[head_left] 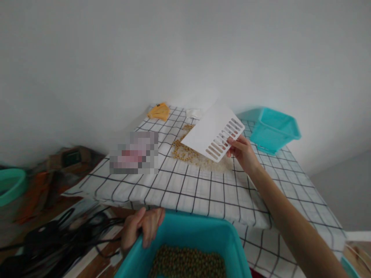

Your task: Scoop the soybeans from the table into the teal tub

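your right fingers [236, 144] grip a white slotted board [199, 133] by its slotted edge, holding it tilted above the grid-patterned tabletop [171, 189]. to the left of those fingers, yellowish beans [184, 154] lie loose, with paler grains [218, 165] just below the board. right of your right fingers, a turquoise basket [275, 129] sits tilted; far to their left and beyond lies a yellow cloth [159, 112]. your left fingers [147, 227] hook over the left rim of a turquoise bin [199, 226], and greenish-brown beans [188, 262] lie inside it, below and right of them. left of your left fingers, dark cables [101, 224] lie tangled.
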### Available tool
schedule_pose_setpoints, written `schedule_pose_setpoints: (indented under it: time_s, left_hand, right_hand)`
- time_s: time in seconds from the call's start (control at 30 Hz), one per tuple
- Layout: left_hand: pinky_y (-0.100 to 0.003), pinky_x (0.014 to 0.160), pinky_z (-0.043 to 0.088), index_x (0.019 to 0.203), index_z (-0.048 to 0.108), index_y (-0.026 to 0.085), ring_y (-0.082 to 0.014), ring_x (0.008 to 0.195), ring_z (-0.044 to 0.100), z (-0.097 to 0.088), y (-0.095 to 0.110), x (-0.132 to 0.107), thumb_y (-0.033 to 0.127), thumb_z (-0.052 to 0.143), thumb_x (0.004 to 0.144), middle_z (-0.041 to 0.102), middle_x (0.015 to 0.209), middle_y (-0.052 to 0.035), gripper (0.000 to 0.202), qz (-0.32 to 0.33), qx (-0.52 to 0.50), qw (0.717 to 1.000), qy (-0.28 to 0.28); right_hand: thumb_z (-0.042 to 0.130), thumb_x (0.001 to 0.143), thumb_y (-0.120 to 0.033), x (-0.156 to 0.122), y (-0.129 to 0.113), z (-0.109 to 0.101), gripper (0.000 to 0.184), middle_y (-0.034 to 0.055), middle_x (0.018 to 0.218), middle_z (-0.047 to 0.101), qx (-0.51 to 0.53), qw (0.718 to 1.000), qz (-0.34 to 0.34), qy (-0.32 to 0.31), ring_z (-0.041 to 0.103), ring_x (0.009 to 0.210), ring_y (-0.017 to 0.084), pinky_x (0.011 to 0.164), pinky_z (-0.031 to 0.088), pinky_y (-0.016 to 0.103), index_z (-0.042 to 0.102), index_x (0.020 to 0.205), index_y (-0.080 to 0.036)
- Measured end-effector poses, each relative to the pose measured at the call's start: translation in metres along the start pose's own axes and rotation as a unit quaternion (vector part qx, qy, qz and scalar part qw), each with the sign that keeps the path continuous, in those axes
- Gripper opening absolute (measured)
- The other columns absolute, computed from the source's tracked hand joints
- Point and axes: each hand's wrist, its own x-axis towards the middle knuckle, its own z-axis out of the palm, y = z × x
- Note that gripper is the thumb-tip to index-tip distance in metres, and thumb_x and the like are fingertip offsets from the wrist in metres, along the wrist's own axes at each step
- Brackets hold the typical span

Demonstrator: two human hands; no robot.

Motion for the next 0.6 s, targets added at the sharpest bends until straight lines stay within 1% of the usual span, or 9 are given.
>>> schedule_pose_setpoints:
  time_s: [0.13,0.23,0.3,0.33,0.4,0.5,0.57,0.6]
  left_hand:
    - [-0.039,0.06,0.037,0.043,0.039,0.019,-0.0143,0.037,0.037,-0.002,0.024,0.001,0.031,0.02,0.109,0.044,0.033,0.0005,0.07,0.032,0.029,0.997,-0.066]
    - [-0.04,0.063,0.04,0.044,0.04,0.019,-0.0148,0.037,0.04,-0.006,0.043,0.008,0.03,0.018,0.109,0.046,0.034,0.0006,0.069,0.04,0.058,0.994,-0.082]
    - [-0.039,0.063,0.041,0.045,0.041,0.02,-0.0148,0.037,0.042,-0.008,0.05,0.015,0.031,0.017,0.109,0.046,0.034,0.0005,0.07,0.05,0.079,0.99,-0.106]
    - [-0.038,0.062,0.041,0.045,0.041,0.02,-0.0148,0.037,0.044,-0.01,0.051,0.018,0.031,0.015,0.109,0.047,0.034,0.0002,0.07,0.058,0.088,0.987,-0.124]
    - [-0.037,0.06,0.04,0.046,0.04,0.019,-0.0138,0.037,0.042,-0.011,0.05,0.022,0.028,0.013,0.109,0.045,0.034,0.0008,0.069,0.078,0.084,0.987,-0.111]
    - [-0.035,0.061,0.04,0.047,0.038,0.019,-0.0137,0.038,0.041,-0.014,0.043,0.025,0.025,0.012,0.108,0.041,0.034,0.0014,0.067,0.077,0.078,0.99,-0.087]
    - [-0.035,0.06,0.041,0.047,0.037,0.019,-0.0135,0.037,0.041,-0.018,0.038,0.028,0.026,0.01,0.108,0.04,0.034,0.0016,0.068,0.082,0.082,0.989,-0.094]
    - [-0.035,0.059,0.041,0.047,0.038,0.019,-0.0132,0.036,0.042,-0.02,0.037,0.029,0.028,0.009,0.109,0.041,0.033,0.0018,0.069,0.09,0.086,0.986,-0.11]
  right_hand:
    - [0.079,0.072,-0.037,0.001,0.001,-0.001,0.023,-0.0013,0.069,0.066,-0.004,0.999,0.006,0.035,0.053,0.05,0.01,0.045,0.044,0.023,0.064,0.079,-0.021]
    - [0.079,0.073,-0.036,0.0,0.002,0.0,0.023,-0.0012,0.069,0.067,-0.011,0.999,0.004,0.037,0.054,0.049,0.009,0.046,0.045,0.022,0.064,0.08,-0.021]
    - [0.079,0.074,-0.036,-0.001,0.003,0.0,0.022,-0.0008,0.07,0.068,-0.015,0.999,-0.001,0.037,0.055,0.049,0.009,0.046,0.045,0.022,0.065,0.08,-0.02]
    - [0.079,0.074,-0.035,-0.001,0.003,0.001,0.021,-0.0004,0.07,0.068,-0.016,0.999,-0.003,0.039,0.056,0.05,0.009,0.046,0.046,0.022,0.066,0.08,-0.02]
    - [0.078,0.074,-0.034,-0.001,0.004,0.001,0.02,-0.0001,0.07,0.069,-0.015,0.999,-0.009,0.048,0.057,0.05,0.009,0.046,0.046,0.021,0.067,0.08,-0.019]
    - [0.078,0.074,-0.032,0.0,0.004,0.0,0.018,-0.0007,0.069,0.069,-0.013,0.998,-0.015,0.062,0.056,0.049,0.009,0.044,0.045,0.02,0.068,0.081,-0.019]
    - [0.078,0.075,-0.033,0.0,0.005,0.0,0.019,-0.0012,0.068,0.07,-0.018,0.997,-0.017,0.068,0.055,0.047,0.009,0.043,0.046,0.02,0.068,0.083,-0.019]
    - [0.078,0.075,-0.033,0.0,0.005,0.001,0.019,-0.0013,0.068,0.07,-0.024,0.997,-0.02,0.068,0.056,0.046,0.009,0.043,0.046,0.02,0.068,0.084,-0.02]
